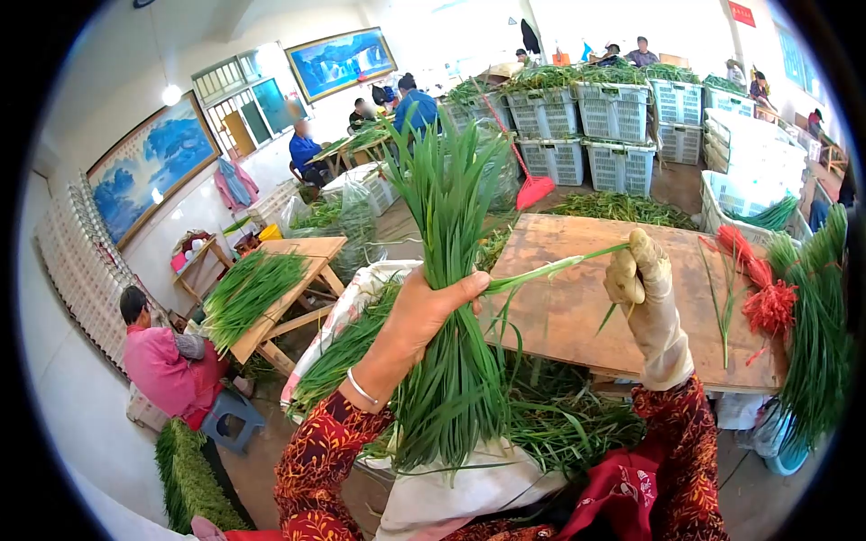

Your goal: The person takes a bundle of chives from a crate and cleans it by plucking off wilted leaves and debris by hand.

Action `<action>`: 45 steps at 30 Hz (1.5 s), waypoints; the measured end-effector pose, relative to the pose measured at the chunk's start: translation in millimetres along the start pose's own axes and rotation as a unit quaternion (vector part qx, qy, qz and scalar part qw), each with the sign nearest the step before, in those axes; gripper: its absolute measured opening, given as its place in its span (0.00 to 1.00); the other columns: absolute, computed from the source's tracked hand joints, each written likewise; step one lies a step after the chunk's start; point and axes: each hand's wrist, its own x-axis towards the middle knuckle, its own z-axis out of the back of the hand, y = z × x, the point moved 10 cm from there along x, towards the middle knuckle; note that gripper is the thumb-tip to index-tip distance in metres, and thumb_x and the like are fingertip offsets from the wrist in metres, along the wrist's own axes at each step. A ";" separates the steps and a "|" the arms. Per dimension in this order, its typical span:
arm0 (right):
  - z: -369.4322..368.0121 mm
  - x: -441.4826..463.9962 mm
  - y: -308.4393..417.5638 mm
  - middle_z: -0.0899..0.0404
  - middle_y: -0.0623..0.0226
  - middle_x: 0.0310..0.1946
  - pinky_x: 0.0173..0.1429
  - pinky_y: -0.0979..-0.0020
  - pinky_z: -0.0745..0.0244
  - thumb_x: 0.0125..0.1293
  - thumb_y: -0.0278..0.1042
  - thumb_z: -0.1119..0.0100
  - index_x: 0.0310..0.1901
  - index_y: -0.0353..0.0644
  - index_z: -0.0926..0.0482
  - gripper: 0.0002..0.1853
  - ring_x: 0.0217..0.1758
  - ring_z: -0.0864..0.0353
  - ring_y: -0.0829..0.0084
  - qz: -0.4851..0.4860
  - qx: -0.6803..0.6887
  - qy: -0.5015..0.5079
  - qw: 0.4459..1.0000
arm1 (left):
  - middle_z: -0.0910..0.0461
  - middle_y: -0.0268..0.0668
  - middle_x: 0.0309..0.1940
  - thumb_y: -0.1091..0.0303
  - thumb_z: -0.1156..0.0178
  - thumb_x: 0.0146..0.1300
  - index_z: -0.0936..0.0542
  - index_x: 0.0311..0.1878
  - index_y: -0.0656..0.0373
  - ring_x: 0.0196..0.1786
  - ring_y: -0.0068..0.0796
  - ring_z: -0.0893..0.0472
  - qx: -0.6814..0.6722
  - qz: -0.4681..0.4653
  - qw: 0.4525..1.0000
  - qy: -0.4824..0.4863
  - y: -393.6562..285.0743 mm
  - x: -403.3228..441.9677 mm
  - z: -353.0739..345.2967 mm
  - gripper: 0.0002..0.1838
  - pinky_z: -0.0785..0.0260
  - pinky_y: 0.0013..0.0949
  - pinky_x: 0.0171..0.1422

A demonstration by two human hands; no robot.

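My bare left hand [422, 316], with a bangle at the wrist, is wrapped round a thick upright bunch of green Chinese chives [454, 388]. Its leaves fan out above the fist and hang below it. In a pale glove, my right hand [642, 302] pinches the end of a single chive stalk [552, 269]. That stalk stretches sideways from the bunch, its pale part near my left thumb. Loose chives [577, 428] lie beneath my hands, beside a white cloth [469, 487] over my lap.
A wooden table [577, 298] stands ahead, with red ties [767, 293] and tied chives [816, 334] at its right end. Stacked crates [618, 113] and a red dustpan [535, 191] are behind it. A person in pink [171, 370] sits left beside another table [293, 293].
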 end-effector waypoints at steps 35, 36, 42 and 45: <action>-66.6 -2.9 -36.2 0.21 0.71 0.25 0.31 0.79 0.32 0.66 0.41 0.49 0.46 0.40 0.23 0.15 0.25 0.28 0.83 -0.150 -0.075 0.136 0.976 | 0.27 0.30 0.25 0.62 0.34 0.55 0.26 0.49 0.59 0.26 0.21 0.26 -0.004 0.001 0.987 -0.161 10.4 -1.7 33.0 0.21 0.32 0.24 0.26; -53.3 -3.0 -43.0 0.21 0.71 0.25 0.29 0.79 0.32 0.67 0.44 0.49 0.46 0.41 0.23 0.15 0.22 0.29 0.83 -0.153 -0.052 0.124 0.979 | 0.30 0.27 0.23 0.60 0.36 0.57 0.25 0.48 0.59 0.24 0.17 0.28 -0.023 -0.012 0.988 -0.150 14.8 2.1 41.4 0.18 0.35 0.22 0.25; 143.7 -29.9 71.6 0.22 0.72 0.31 0.37 0.82 0.31 0.66 0.44 0.48 0.42 0.41 0.24 0.14 0.31 0.26 0.80 0.061 -0.085 -0.173 0.979 | 0.32 0.22 0.22 0.58 0.43 0.64 0.26 0.49 0.57 0.22 0.13 0.29 -0.137 -0.036 0.957 -0.251 6.7 -24.2 93.0 0.16 0.33 0.17 0.27; 200.2 -67.1 155.8 0.23 0.71 0.30 0.36 0.78 0.30 0.67 0.38 0.48 0.46 0.41 0.26 0.12 0.29 0.28 0.81 0.259 -0.029 -0.225 0.939 | 0.31 0.24 0.31 0.58 0.50 0.67 0.29 0.54 0.56 0.32 0.14 0.28 -0.142 -0.049 0.971 -0.184 10.2 -25.0 128.6 0.16 0.27 0.19 0.36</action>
